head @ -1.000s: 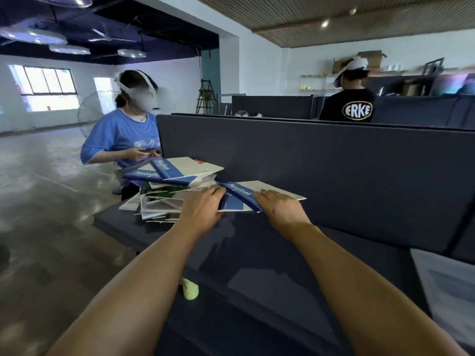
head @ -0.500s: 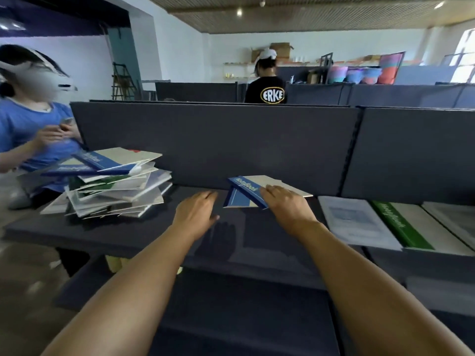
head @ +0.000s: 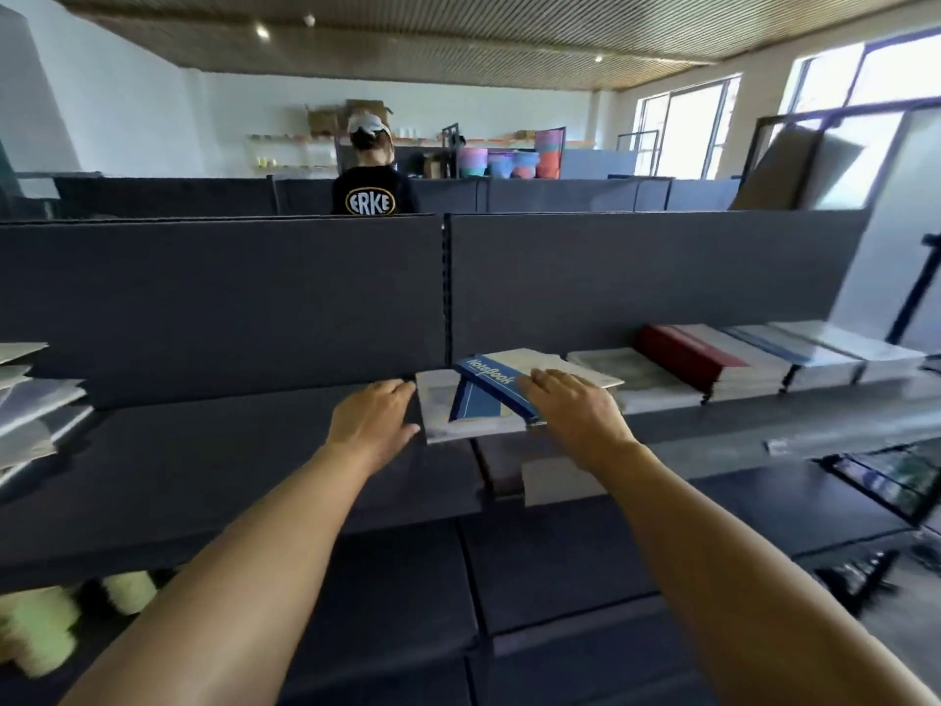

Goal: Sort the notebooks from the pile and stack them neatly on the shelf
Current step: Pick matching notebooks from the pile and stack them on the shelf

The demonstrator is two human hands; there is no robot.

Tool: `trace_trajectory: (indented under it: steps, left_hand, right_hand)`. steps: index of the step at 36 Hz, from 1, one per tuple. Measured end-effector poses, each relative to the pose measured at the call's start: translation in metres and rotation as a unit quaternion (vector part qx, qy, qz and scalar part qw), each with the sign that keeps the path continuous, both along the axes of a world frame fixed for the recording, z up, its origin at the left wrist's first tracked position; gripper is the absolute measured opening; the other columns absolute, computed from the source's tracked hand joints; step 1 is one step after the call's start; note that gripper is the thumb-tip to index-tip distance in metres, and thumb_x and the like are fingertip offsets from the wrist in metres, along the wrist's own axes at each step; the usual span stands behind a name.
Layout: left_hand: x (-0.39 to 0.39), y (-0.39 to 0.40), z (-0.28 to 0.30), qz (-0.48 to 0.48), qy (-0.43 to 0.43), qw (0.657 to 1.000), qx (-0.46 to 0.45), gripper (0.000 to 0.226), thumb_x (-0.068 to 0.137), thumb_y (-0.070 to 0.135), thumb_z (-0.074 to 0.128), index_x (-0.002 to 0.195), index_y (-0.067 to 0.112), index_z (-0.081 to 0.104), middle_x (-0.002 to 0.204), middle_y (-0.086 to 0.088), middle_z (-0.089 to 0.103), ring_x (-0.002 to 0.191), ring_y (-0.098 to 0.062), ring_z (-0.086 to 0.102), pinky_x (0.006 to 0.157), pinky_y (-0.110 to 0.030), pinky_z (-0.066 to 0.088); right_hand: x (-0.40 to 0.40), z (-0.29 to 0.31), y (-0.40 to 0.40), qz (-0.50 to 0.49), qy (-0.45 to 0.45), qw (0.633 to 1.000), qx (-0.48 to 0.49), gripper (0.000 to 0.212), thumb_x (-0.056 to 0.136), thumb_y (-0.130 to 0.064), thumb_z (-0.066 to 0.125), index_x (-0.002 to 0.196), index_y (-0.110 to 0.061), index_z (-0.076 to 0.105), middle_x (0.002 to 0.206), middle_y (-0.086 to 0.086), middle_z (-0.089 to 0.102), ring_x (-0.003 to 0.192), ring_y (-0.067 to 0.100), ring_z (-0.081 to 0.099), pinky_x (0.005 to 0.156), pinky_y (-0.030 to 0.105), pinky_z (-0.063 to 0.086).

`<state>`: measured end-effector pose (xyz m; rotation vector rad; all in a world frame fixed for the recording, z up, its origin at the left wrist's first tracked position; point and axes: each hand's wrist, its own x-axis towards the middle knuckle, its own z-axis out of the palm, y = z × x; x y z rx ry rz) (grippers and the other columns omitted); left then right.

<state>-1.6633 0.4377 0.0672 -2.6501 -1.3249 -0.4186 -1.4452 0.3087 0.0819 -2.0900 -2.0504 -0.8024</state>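
On the dark shelf (head: 229,450), my right hand (head: 575,410) grips a blue-spined notebook (head: 489,382) marked "NoteBook". The notebook is tilted, with its near edge raised over a pale grey stack of notebooks (head: 438,405). My left hand (head: 374,420) is open, and its fingertips are at the left edge of that stack. The unsorted pile (head: 30,400) shows only at the far left edge of the shelf.
More sorted stacks line the shelf to the right: a pale one (head: 626,372), a red-spined one (head: 682,351) and a light-blue one (head: 794,349). A dark back panel (head: 229,298) closes off the shelf. A person in a black shirt (head: 369,196) stands beyond it. Yellow-green objects (head: 127,591) sit on a lower shelf.
My view and both hands have swung right, away from the pile. My right hand has carried the blue notebook over to the pale grey stack, and my left hand has followed beside it.
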Motion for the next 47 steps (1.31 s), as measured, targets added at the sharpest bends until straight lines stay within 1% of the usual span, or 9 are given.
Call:
trace_trajectory:
  steps: [7,11,13,25,38,40,43,45,47]
  left_hand:
    - [0.101,-0.064,-0.004,-0.055,-0.003,0.998,-0.001,0.058,0.095,0.038,0.053,0.147,0.018,0.035,0.147,0.002,0.042,0.13,-0.023,0.045,0.096,-0.036,0.044]
    - [0.151,-0.095,-0.009,-0.085,-0.015,0.996,0.013,0.052,0.095,0.036,0.055,0.142,0.018,0.042,0.144,0.001,0.046,0.127,-0.021,0.048,0.095,-0.034,0.044]
    - [0.171,-0.108,-0.013,-0.099,-0.019,0.995,0.016,0.052,0.095,0.037,0.054,0.142,0.018,0.042,0.143,0.001,0.047,0.126,-0.02,0.049,0.094,-0.034,0.045]
    - [0.264,-0.118,-0.005,-0.145,-0.033,0.988,0.049,0.042,0.099,0.039,0.042,0.135,0.018,0.049,0.137,0.001,0.053,0.123,-0.019,0.051,0.096,-0.035,0.044]
    - [0.365,-0.123,-0.022,-0.204,-0.054,0.977,0.018,0.042,0.1,0.043,0.038,0.134,0.022,0.051,0.135,0.003,0.056,0.123,-0.018,0.05,0.096,-0.034,0.042]
    - [0.382,-0.125,-0.02,-0.188,-0.098,0.977,-0.031,0.044,0.102,0.044,0.03,0.133,0.023,0.053,0.131,0.002,0.059,0.119,-0.021,0.054,0.09,-0.035,0.044]
    - [0.412,-0.13,-0.011,-0.14,-0.251,0.937,-0.198,0.052,0.103,0.044,0.022,0.133,0.014,0.052,0.121,-0.01,0.065,0.111,-0.029,0.06,0.088,-0.036,0.048]
    - [0.434,-0.136,-0.004,-0.117,-0.349,0.875,-0.314,0.056,0.102,0.047,0.022,0.127,0.008,0.053,0.113,-0.014,0.067,0.102,-0.03,0.064,0.09,-0.04,0.051]
    - [0.456,-0.145,0.0,-0.085,-0.426,0.796,-0.421,0.056,0.1,0.053,0.026,0.115,0.007,0.053,0.095,-0.012,0.067,0.082,-0.026,0.066,0.079,-0.038,0.056]
  right_hand:
    - [0.085,0.002,-0.089,-0.032,0.016,0.999,0.019,0.045,0.092,-0.007,0.052,0.137,-0.012,0.047,0.134,0.007,0.053,0.123,0.024,0.051,0.101,0.033,0.042]
    - [0.121,0.008,-0.131,0.003,0.027,0.994,0.108,0.052,0.05,0.01,0.084,0.1,0.0,0.072,0.092,0.015,0.071,0.082,0.03,0.071,0.066,0.036,0.06]
    - [0.138,0.01,-0.147,0.007,0.012,0.991,0.131,0.053,0.044,0.007,0.088,0.095,-0.001,0.073,0.086,0.012,0.072,0.075,0.027,0.071,0.061,0.034,0.059]
    - [0.216,0.005,-0.186,-0.037,-0.014,0.982,0.183,0.055,0.044,0.011,0.085,0.096,-0.003,0.074,0.089,0.013,0.072,0.075,0.027,0.071,0.06,0.034,0.059]
    - [0.288,-0.001,-0.192,-0.071,-0.033,0.977,0.198,0.048,0.053,0.01,0.08,0.099,-0.003,0.073,0.089,0.012,0.072,0.077,0.027,0.071,0.061,0.034,0.059]
    - [0.302,-0.003,-0.192,-0.077,-0.03,0.977,0.196,0.053,0.05,0.01,0.08,0.101,-0.003,0.073,0.093,0.013,0.072,0.08,0.029,0.071,0.064,0.035,0.06]
    - [0.324,-0.004,-0.194,-0.075,-0.023,0.976,0.202,0.057,0.05,0.011,0.08,0.105,-0.003,0.072,0.097,0.014,0.071,0.083,0.029,0.071,0.067,0.035,0.06]
    - [0.339,-0.005,-0.197,-0.068,-0.02,0.976,0.206,0.057,0.051,0.012,0.08,0.106,-0.003,0.072,0.098,0.014,0.071,0.085,0.03,0.071,0.068,0.036,0.06]
    - [0.354,-0.006,-0.202,-0.064,-0.019,0.977,0.205,0.057,0.052,0.012,0.08,0.106,-0.003,0.072,0.098,0.015,0.071,0.086,0.03,0.071,0.069,0.037,0.06]
